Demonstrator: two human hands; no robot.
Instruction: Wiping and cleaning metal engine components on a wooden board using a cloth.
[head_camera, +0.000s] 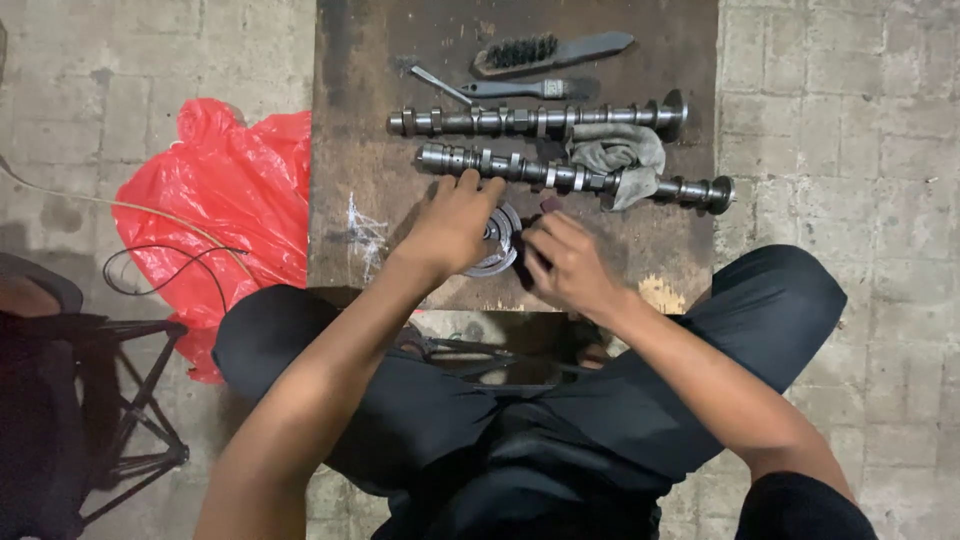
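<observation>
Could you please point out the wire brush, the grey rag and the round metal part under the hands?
wire brush (552, 52): head view, on its handle.
grey rag (620, 150): head view, on its folds.
round metal part (500, 245): head view, on its exposed rim.

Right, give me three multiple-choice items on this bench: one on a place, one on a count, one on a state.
1. Where does the grey rag lie?
A. across the two long steel camshafts
B. on the paving
C. on the red plastic bag

2. How many long steel camshafts lie on the dark wooden board?
A. one
B. two
C. four

3. What is the left hand doing?
A. hanging free
B. gripping the wire brush
C. resting on the round ridged metal disc

Answers: 1 A, the rag drapes over both shafts. 2 B, two lie side by side. 3 C, it covers the disc's left part while the right hand works beside it.
</observation>
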